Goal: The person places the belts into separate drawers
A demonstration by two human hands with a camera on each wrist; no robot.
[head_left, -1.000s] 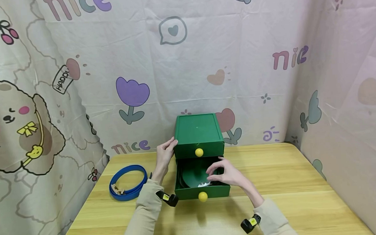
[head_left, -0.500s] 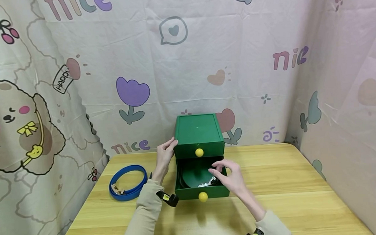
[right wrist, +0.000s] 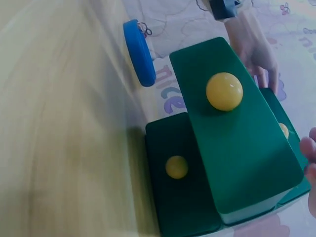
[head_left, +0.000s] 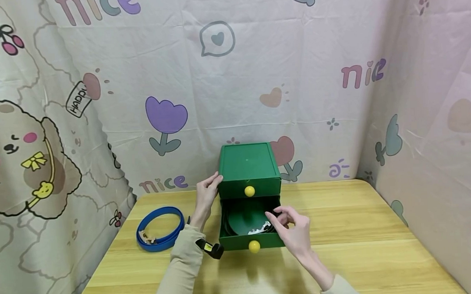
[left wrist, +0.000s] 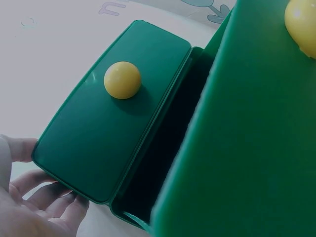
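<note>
On the table stands a small green drawer box (head_left: 249,161) with yellow knobs. Its drawer (head_left: 233,242) below the top one is pulled out. Inside lies a coiled black belt with a silver buckle (head_left: 259,229), partly in shadow. My left hand (head_left: 206,196) holds the box at its upper left front corner, thumb at the top edge and fingers curled along the side, as the left wrist view shows. My right hand (head_left: 296,232) hovers at the drawer's right rim, fingers loosely bent with nothing seen between them. Its fingertips (right wrist: 308,148) show at the right wrist view's edge.
A coiled blue belt (head_left: 142,223) with a gold buckle lies left of the box on the wooden table (head_left: 366,246). A printed cloth (head_left: 232,77) hangs behind and on both sides. In the right wrist view a lower drawer (right wrist: 170,197) sits closed beneath the pulled-out one.
My right hand has drawn back from the buckle toward the drawer's right side, its thumb and index finger coming nearer together. The left hand, box and blue belt stay put.
</note>
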